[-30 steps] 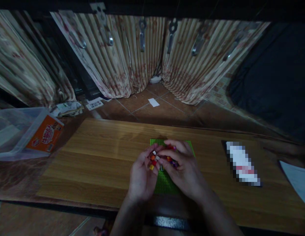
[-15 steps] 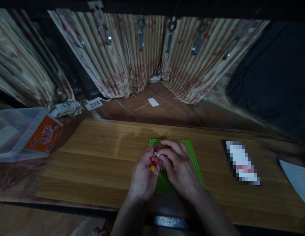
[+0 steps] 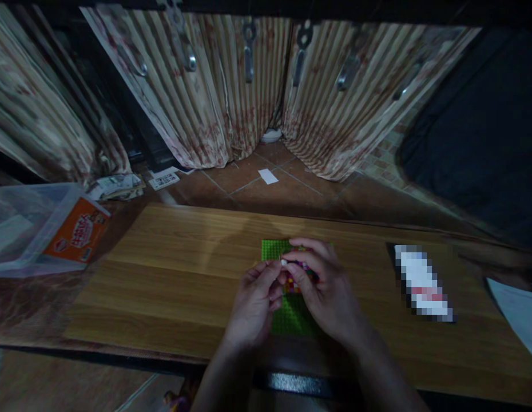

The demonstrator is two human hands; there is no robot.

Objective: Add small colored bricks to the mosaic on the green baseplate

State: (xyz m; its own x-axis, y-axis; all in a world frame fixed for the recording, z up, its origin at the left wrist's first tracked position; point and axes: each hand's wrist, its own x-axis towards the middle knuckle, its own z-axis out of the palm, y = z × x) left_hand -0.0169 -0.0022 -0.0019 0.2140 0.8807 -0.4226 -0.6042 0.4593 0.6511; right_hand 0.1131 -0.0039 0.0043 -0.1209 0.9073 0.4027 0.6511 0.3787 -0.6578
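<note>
White brick (image 3: 284,262), tiny, lies at the meeting of my fingertips, over the far half of the green baseplate (image 3: 292,320). Notes run left to right.

Far left: clear plastic box (image 3: 23,220) with an orange label (image 3: 77,230), beside the wooden board (image 3: 163,269). Board surface runs on toward the middle.

Left hand (image 3: 253,300): fingers curled inward, thumb and forefinger tips drawn together just left of the white brick. Whether they grip it too, or whether anything sits in the curled palm, I cannot tell.

Centre: white brick lies right of and slightly beyond my left palm, left of and slightly beyond my right palm. Both sets of fingertips are about equally near. Too small to read a long axis.

Right hand (image 3: 328,283): thumb and forefinger appear to pinch the white brick, other fingers arched above the plate. Beneath them, coloured bricks (image 3: 294,284) in reds, yellow and purple sit clustered on the baseplate, below and to the right of the white brick; my right hand hides part of the cluster.

Farther right, well apart: a pixelated object (image 3: 424,283) on the board, then a pale sheet (image 3: 517,315).
</note>
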